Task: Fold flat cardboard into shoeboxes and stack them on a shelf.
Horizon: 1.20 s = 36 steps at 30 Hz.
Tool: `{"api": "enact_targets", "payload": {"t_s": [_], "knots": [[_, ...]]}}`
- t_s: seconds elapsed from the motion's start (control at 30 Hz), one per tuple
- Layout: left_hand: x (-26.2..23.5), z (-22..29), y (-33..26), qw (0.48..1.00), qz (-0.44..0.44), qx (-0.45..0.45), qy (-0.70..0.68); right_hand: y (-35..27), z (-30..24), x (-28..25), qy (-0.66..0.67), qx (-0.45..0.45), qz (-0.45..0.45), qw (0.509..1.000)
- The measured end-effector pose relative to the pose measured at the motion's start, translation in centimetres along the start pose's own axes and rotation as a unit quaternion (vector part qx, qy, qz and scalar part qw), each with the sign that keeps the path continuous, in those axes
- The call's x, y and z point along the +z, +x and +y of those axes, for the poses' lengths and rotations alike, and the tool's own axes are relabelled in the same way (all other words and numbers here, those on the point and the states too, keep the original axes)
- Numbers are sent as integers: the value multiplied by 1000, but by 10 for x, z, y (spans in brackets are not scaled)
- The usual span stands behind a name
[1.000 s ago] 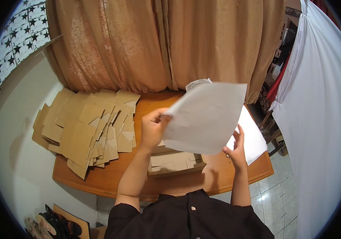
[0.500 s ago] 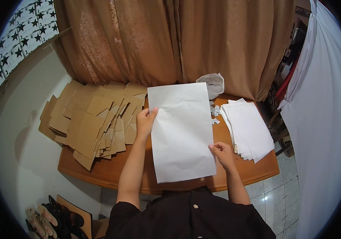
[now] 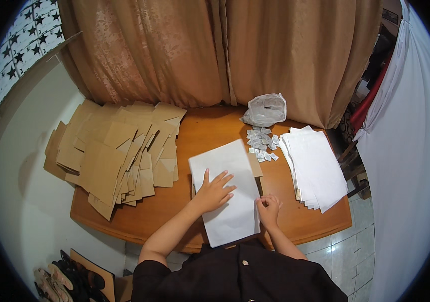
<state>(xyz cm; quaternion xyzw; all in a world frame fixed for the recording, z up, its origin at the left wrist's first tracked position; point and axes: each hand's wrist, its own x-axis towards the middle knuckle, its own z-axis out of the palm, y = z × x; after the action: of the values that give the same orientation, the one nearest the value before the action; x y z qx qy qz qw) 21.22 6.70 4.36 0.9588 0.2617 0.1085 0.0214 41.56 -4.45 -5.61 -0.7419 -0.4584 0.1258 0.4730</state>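
One white rectangular paper sheet (image 3: 232,221) lies over one brown cardboard box (image 3: 256,165) on one brown wooden desk (image 3: 210,126). The grip of the left hand (image 3: 215,194) is spread flat on the sheet; that of the right hand (image 3: 269,209) is drawn together at the right edge, and whether it pinches paper cannot be told. Left: one pile of flat brown cardboard pieces (image 3: 102,163). Right: one stack of white paper sheets (image 3: 318,166). Behind: one translucent plastic bag (image 3: 267,110) and over ten small whitish sachets (image 3: 261,137), overlapping, exact count indeterminable.
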Motion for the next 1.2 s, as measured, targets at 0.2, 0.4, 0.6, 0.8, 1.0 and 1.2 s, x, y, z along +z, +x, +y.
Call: {"api": "enact_targets", "payload": {"t_s": [0.2,0.4,0.6,0.8,1.0,1.2], "knots": [[31,8,-4,997,-46,18,-56,4,-14,-15,-59,-21,6,998],[64,9,-2,981,-178,-14,-74,82,12,-13,-13,29,9,999],[88,2,-2,970,-212,-37,-111,174,42,11,-75,36,-80,993],[108,-9,10,921,-313,-50,-228,188,87,38,-327,-86,-57,939],[111,-11,26,907,-393,-1,-150,177,85,22,-409,-152,-77,896],[105,0,34,876,-430,34,-217,138,58,0,-224,-90,37,970]]}}
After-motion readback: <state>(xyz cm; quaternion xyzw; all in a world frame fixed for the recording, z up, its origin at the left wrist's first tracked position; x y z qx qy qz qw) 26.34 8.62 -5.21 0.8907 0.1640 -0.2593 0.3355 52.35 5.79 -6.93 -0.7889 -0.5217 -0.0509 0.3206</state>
